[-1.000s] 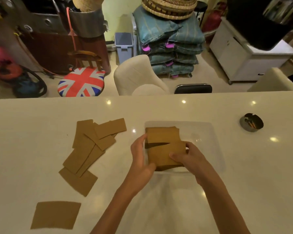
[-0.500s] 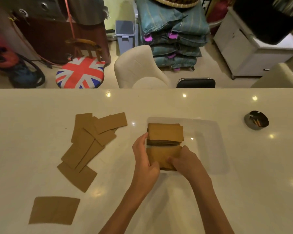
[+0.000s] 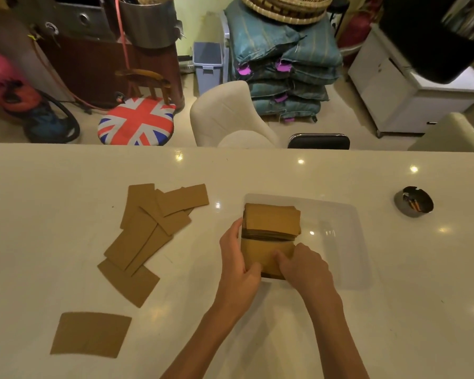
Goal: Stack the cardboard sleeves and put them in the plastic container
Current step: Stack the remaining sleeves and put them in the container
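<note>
A clear plastic container [image 3: 337, 222] lies on the white table. In its left part sit two piles of brown cardboard sleeves: a far stack [image 3: 271, 218] and a near stack [image 3: 263, 255]. My left hand [image 3: 237, 262] grips the near stack's left edge, its thumb on top. My right hand [image 3: 303, 265] holds the same stack from the right, its fingers curled over the near right corner. Several loose sleeves [image 3: 151, 225] lie scattered to the left, and a single sleeve [image 3: 91, 333] lies near the front left.
A small dark ashtray [image 3: 413, 201] stands at the table's right. Beyond the far edge are a cream chair [image 3: 230, 116], a black chair back [image 3: 318, 140] and a flag-pattern stool [image 3: 136, 121].
The near stack was lowered and pushed flat into the container beside the far stack. Both hands closed in on it, and the right hand slid to its near right corner.
</note>
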### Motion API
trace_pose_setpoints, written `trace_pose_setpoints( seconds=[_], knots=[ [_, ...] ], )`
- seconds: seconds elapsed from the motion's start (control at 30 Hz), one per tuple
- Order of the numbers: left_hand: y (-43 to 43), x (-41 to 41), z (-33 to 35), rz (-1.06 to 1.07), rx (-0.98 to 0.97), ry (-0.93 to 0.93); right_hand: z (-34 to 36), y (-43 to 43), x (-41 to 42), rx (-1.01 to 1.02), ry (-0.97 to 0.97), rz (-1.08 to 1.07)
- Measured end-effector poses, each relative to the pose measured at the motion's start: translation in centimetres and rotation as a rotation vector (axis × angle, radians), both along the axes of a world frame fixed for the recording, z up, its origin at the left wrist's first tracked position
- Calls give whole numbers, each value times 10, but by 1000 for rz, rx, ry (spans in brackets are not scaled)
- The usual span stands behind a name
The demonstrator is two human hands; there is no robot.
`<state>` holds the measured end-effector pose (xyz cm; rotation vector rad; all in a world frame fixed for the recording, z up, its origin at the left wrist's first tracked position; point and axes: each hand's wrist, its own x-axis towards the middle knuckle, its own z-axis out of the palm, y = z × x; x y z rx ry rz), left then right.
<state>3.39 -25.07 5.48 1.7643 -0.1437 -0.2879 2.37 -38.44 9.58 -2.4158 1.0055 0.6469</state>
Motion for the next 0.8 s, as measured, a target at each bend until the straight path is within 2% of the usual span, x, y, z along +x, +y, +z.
trace_pose_setpoints(
  seconds=[0.1,0.2,0.27,0.3,0.4,0.47,0.53,0.63,0.73,0.8],
  knots=[
    [26,-6,9,45,6,-39,25,3,-13,-53,-80,-11],
    [78,-16,3,288,144,-108,61,18,-24,-94,-427,-6],
    [119,-25,-11,480,301,-119,82,43,-23,38,-648,50],
    [137,-30,-17,556,404,-121,85,58,-20,138,-693,92],
    [177,-44,-33,699,695,-38,69,105,-9,333,-632,283],
    [190,-56,-40,734,821,40,43,129,0,375,-563,400],
    [196,-65,-46,676,900,52,16,149,12,366,-471,462],
    [201,-66,-57,603,920,-5,-14,169,40,258,-392,456],
    [213,-45,-58,598,784,-71,-25,180,81,87,-388,392],
    [224,-26,-60,556,761,-114,-26,184,110,18,-406,324]
  ],
)
